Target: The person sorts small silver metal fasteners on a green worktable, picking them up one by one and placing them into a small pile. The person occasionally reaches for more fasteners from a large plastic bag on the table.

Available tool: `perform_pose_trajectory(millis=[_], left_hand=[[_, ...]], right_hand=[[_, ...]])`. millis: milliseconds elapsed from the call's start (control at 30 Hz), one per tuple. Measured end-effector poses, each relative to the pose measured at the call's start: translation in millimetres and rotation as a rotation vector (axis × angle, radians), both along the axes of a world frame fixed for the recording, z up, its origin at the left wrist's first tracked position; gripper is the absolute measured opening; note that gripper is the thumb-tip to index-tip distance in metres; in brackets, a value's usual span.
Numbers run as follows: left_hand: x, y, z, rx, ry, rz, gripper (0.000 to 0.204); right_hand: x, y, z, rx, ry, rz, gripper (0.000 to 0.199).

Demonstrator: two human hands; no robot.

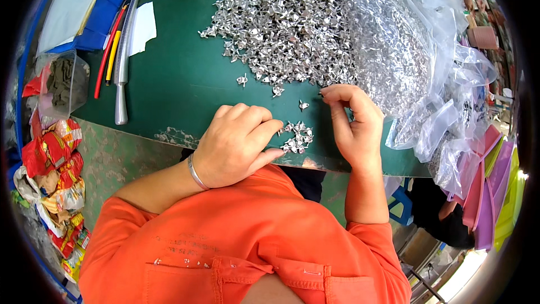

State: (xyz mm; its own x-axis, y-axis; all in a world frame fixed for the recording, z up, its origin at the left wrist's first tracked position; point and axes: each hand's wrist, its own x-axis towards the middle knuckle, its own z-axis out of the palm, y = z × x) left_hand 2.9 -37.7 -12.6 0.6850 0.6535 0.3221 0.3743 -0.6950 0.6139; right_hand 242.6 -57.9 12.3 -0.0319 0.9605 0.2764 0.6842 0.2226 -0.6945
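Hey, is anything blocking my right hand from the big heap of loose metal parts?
Nothing visible stands between your right hand and the heap of loose metal parts; it's by the heap's near edge. The clear plastic bag is on the heap's right.

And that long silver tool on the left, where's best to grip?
Probably by the smooth handle, coming from its right: that end points to the near side of the green table, while the red stick and yellow stick crowd the left of the tool.
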Motion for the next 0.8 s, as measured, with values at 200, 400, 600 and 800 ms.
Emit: perform_pose_trajectory(millis=[200,400,600,800], left_hand=[[-7,-5,9,-1.076,-0.587,0.079,0.037],[-5,8,10,-1.789,-0.755,-0.060,0.037],[-11,-3,-8,-1.693,-0.952,-0.103,0.032],[-9,-4,-11,-1.558,-1.140,-0.159,0.030]], right_hand=[[-17,-1,-7,0.008,0.045,0.186,0.024],[-36,16,0,0.123,0.019,0.370,0.022],[-18,13,2,0.006,-0.042,0.231,0.019],[-18,8,3,0.008,0.030,0.114,0.017]])
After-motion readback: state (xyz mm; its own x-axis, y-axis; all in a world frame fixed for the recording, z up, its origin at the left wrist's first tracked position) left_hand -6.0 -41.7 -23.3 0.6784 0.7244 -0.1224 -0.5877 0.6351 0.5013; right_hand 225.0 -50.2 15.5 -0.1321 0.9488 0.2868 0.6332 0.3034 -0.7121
